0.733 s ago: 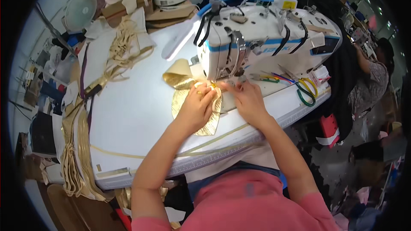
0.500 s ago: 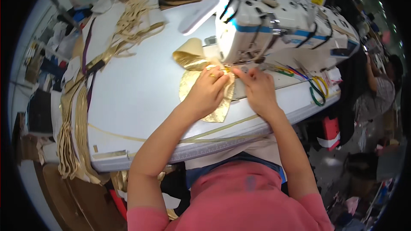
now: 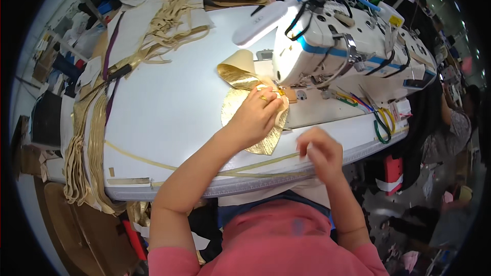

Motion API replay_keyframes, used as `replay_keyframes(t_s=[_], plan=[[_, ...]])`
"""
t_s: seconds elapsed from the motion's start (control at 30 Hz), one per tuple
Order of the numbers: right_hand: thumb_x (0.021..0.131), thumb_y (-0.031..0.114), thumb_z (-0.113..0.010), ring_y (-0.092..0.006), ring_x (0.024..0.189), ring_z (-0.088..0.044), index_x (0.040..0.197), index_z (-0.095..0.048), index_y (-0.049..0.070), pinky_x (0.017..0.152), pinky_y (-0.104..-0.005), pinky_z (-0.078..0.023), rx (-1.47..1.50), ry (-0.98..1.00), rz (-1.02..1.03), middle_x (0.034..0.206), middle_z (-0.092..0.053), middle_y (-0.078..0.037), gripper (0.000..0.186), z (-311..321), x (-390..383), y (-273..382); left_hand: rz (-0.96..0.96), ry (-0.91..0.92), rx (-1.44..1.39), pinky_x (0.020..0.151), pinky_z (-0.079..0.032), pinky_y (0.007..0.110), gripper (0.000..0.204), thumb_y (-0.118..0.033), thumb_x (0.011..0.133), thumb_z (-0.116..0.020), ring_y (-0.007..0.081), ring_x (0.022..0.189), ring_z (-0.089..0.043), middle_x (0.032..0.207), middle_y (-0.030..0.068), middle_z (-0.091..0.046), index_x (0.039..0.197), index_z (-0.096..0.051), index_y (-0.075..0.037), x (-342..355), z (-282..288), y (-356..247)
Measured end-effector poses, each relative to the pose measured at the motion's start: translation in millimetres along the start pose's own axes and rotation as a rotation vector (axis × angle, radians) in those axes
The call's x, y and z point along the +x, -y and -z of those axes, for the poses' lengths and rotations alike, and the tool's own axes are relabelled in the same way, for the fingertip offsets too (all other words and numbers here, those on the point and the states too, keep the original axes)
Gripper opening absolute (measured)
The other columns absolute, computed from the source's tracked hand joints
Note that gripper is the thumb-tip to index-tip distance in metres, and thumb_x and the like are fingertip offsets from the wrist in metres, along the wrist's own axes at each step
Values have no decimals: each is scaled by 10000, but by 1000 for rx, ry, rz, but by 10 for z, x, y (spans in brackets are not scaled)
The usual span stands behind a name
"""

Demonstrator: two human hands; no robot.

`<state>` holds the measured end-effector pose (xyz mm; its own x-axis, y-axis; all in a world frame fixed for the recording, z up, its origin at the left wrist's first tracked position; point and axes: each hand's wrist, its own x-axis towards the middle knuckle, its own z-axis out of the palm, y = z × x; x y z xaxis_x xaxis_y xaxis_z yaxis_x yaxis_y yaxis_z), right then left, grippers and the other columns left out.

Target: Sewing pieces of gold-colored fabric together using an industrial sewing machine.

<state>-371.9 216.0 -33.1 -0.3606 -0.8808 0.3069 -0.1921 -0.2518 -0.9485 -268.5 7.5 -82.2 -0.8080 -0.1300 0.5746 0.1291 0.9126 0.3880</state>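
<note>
My left hand (image 3: 254, 114), a ring on one finger, presses and holds a shiny gold fabric piece (image 3: 264, 146) on the white table, close to the sewing machine's needle area. The fabric's far part is a curled flap (image 3: 238, 71) showing a pale underside. Lower right of it, my right hand (image 3: 323, 154) hovers over the near table edge, slightly blurred. Its fingers are loosely curled and apart, and nothing shows in them. The white sewing machine (image 3: 318, 46) with a blue stripe stands just beyond the fabric, its lamp lighting the spot.
Scissors with green handles (image 3: 382, 129) and yellow ones (image 3: 389, 117) lie on the right. Gold strips (image 3: 95, 148) hang over the left side, with more in a tangle (image 3: 171, 25) behind. Thin tape (image 3: 140, 161) runs along the near edge. Another person (image 3: 450, 117) is at the far right.
My right hand has left the fabric by the needle and moved down toward me, to the near table edge. My left hand stays on the fabric. The whole view has shifted slightly.
</note>
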Motion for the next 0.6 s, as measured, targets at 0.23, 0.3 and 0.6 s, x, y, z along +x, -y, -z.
replay_keyframes(t_s=[0.23,0.3,0.6], plan=[[947,231,-668,-324,842,-686,925,-705,46,903,-526,-542,1027,130,551,1016,-674,-169,190,-611,-210,913,28,42,28,1088,-419,566,324,-44,873,-639,392,1250,-548,1199,174,-592,1194,-628,-7,27,6,39],[929,146,-754,-245,987,-648,1033,-760,111,1070,-450,-443,938,313,347,1134,-738,-84,110,-455,-132,1176,25,23,14,1087,-413,563,340,-36,867,-637,392,1247,-546,1200,179,-593,1205,-624,-2,15,18,52],[902,89,-763,-213,942,-635,929,-779,115,1059,-493,-432,999,197,440,1102,-746,-48,41,-485,-239,1186,17,49,29,1085,-406,565,354,-29,869,-641,398,1249,-548,1196,191,-605,1219,-632,22,13,15,64]])
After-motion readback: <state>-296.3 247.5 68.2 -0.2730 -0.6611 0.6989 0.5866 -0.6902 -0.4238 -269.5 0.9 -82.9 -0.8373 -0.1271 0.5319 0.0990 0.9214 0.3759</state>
